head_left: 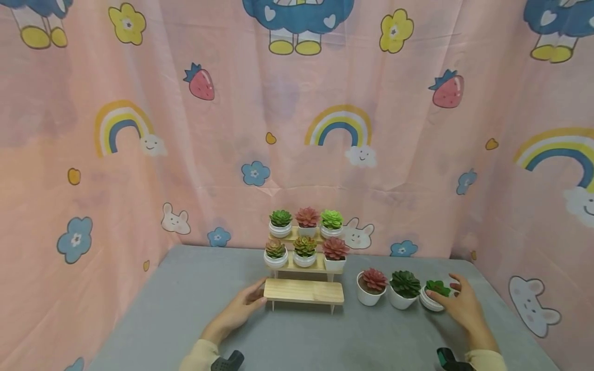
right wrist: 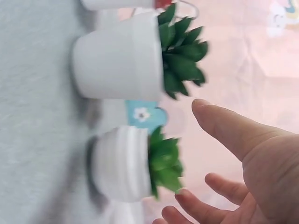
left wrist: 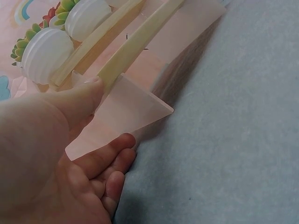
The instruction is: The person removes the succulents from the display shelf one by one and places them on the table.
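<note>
Toward the lower centre of the head view, the left grip [head_left: 237, 310] pinches the left end of the stand's lowest board [head_left: 303, 291], thumb against its edge, seemingly to keep the stand steady. At lower right, the right grip [head_left: 467, 308] is released, thumb and fingers spread about the small pot [head_left: 430, 303], probably to clear its leaves; that pot stands on the tabletop [head_left: 176, 299], unheld. Just left of it are the dark plant [head_left: 405, 285] and the red plant [head_left: 374, 280], lined up beside the stand, perhaps for easy reach. Farther back, at centre, the middle board carries three potted plants [head_left: 304, 247]; the top board, higher and behind, carries three more [head_left: 307, 218], the steps presumably letting each row show. A pink curtain [head_left: 223, 170] fills the upper frame.
</note>
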`<action>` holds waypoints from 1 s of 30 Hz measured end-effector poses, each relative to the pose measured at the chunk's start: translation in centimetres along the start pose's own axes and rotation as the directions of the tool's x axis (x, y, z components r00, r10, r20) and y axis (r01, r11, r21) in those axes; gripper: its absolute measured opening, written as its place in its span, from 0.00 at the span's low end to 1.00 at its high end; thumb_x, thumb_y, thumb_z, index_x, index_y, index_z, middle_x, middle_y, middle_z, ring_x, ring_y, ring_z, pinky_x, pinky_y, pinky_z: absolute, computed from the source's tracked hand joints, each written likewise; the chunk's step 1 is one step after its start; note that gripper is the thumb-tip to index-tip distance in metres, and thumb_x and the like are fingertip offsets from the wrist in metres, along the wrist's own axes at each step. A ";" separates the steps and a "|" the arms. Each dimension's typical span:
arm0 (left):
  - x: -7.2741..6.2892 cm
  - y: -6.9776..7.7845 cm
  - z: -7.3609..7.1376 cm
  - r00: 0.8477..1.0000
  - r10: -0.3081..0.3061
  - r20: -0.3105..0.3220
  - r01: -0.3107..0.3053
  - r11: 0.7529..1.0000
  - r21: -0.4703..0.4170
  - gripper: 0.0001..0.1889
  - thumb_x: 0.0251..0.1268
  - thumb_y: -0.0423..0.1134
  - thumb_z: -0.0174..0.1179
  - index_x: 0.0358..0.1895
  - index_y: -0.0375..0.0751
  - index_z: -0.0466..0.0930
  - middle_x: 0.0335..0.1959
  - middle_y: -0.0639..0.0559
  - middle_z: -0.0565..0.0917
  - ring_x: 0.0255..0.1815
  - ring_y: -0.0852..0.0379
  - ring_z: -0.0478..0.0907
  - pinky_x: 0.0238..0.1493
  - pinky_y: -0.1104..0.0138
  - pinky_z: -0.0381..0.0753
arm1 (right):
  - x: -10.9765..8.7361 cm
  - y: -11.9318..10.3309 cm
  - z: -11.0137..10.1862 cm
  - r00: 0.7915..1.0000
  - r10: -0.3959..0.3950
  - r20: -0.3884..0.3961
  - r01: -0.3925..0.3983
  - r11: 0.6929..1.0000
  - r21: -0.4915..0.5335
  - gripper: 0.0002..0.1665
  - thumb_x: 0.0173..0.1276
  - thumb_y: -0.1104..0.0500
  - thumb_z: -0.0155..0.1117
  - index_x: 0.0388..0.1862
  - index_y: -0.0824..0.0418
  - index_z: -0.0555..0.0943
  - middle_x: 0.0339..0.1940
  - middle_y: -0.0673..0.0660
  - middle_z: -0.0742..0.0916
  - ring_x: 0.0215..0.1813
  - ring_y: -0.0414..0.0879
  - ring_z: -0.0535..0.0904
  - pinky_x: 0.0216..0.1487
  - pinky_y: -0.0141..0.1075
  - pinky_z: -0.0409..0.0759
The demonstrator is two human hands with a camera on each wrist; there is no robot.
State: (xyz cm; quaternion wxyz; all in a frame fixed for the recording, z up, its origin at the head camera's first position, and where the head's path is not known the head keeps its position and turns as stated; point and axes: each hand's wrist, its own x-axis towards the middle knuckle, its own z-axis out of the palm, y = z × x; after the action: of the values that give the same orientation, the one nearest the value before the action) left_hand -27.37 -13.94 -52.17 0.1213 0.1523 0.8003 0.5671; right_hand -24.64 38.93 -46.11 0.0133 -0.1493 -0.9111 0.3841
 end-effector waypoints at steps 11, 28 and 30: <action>0.0 0.1 0.2 1.000 -0.002 -0.004 0.002 1.000 -0.010 0.35 0.77 0.49 0.55 0.80 0.44 0.56 0.71 0.31 0.72 0.72 0.31 0.69 0.70 0.37 0.68 | -2.2 -3.8 -0.8 0.992 -0.066 -0.109 0.066 0.998 -0.003 0.57 0.73 0.39 0.61 0.82 0.68 0.44 0.77 0.81 0.58 0.75 0.78 0.55 0.70 0.71 0.62; 0.0 0.1 0.1 0.999 -0.030 -0.027 0.030 1.000 0.010 0.35 0.76 0.51 0.56 0.80 0.46 0.57 0.70 0.34 0.74 0.72 0.34 0.70 0.70 0.37 0.68 | -4.2 -7.7 1.8 0.962 -0.268 -0.052 0.265 0.963 -0.054 0.49 0.74 0.40 0.61 0.79 0.68 0.55 0.74 0.80 0.65 0.72 0.75 0.63 0.64 0.69 0.70; -0.1 0.1 0.1 0.999 -0.031 -0.027 0.031 0.999 0.007 0.35 0.76 0.51 0.56 0.80 0.46 0.57 0.70 0.34 0.74 0.72 0.34 0.70 0.71 0.37 0.67 | -4.4 -8.2 2.2 0.958 -0.283 -0.040 0.280 0.958 -0.064 0.49 0.74 0.40 0.61 0.79 0.68 0.56 0.75 0.79 0.65 0.72 0.75 0.63 0.64 0.70 0.70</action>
State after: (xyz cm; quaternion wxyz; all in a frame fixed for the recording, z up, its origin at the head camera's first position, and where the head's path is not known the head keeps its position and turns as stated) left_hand -27.26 -13.83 -52.14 0.1187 0.1325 0.8064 0.5639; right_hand -22.90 30.78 -41.53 0.0855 -0.0277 -0.9331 0.3482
